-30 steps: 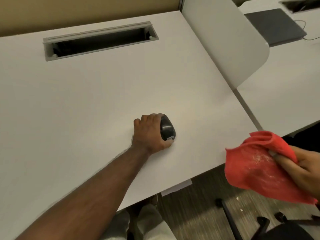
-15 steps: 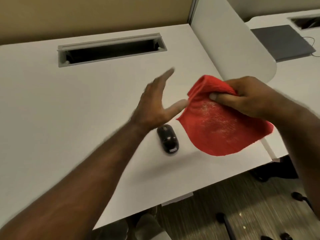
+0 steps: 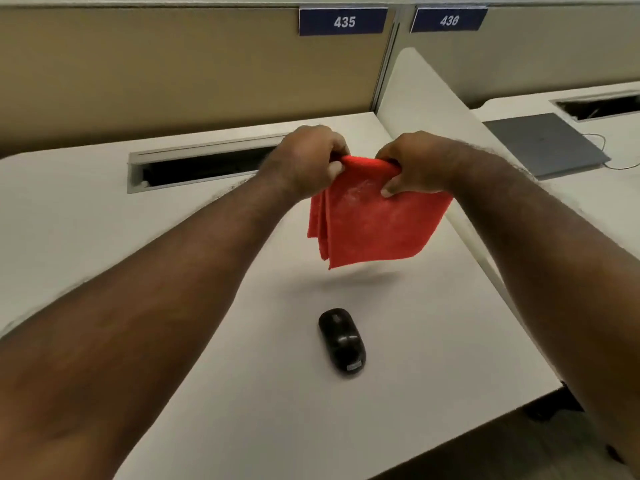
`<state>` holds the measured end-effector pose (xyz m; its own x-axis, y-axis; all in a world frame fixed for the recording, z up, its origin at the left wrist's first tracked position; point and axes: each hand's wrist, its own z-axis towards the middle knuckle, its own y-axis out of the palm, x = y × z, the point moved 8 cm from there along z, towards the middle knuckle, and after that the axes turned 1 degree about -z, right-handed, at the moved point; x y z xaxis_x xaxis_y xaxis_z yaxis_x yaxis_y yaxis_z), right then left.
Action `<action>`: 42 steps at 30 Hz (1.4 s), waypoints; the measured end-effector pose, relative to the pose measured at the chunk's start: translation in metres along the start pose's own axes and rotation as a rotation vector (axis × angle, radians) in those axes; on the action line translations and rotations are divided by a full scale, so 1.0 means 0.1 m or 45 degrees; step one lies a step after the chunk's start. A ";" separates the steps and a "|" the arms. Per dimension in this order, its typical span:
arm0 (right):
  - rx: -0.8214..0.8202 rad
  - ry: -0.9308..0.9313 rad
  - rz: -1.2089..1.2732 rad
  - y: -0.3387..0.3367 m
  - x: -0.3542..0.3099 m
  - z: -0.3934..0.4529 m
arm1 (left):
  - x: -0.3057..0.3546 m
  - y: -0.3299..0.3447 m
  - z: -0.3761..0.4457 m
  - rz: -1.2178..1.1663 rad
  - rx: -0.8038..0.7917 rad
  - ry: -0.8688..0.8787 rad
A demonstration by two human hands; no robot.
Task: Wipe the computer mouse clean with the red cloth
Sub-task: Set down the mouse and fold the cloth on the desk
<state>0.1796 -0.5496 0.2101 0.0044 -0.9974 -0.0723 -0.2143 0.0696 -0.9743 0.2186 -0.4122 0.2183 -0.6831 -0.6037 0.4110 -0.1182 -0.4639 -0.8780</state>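
A black computer mouse (image 3: 342, 342) lies alone on the white desk (image 3: 433, 341), near its front right part. Above and beyond it hangs the red cloth (image 3: 372, 220), folded over and held by its top edge in the air. My left hand (image 3: 308, 161) grips the cloth's upper left corner, and my right hand (image 3: 415, 164) grips the upper right, thumb pressed on the near face. Neither hand touches the mouse. The cloth's lower edge hangs well clear of the desk.
A long cable slot (image 3: 194, 168) is cut into the desk behind my hands. A white divider panel (image 3: 429, 109) stands on the right, with a grey closed laptop (image 3: 543, 143) on the neighbouring desk. Beige partition walls (image 3: 173, 71) close the back.
My left hand let go of the mouse, rose and took hold of the cloth. My right hand carried the cloth from the lower right up over the desk. The mouse stayed on the desk.
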 end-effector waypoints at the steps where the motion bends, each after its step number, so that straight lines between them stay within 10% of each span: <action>1: 0.047 0.045 -0.065 -0.04 0.06 0.10 | -0.06 -0.05 0.06 0.010 0.056 0.002; 8: 0.758 -0.008 -0.085 0.05 0.14 0.33 | -0.29 0.01 0.18 0.180 0.303 0.101; 21: -0.043 -0.025 -0.065 2.18 0.30 0.37 | -0.74 1.65 -0.67 0.155 -0.248 0.001; 29: 0.081 0.416 0.342 2.03 0.38 0.59 | -1.13 1.78 -0.55 0.225 -0.427 -0.536; 42: 0.375 0.759 0.710 1.78 0.71 0.87 | -1.52 1.58 0.01 0.230 -0.293 -0.615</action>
<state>0.2269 -0.6063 0.0131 -0.5564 -0.6542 -0.5122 0.2294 0.4716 -0.8515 0.3046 -0.3944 0.0178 -0.3063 -0.9137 0.2672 -0.2206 -0.2050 -0.9536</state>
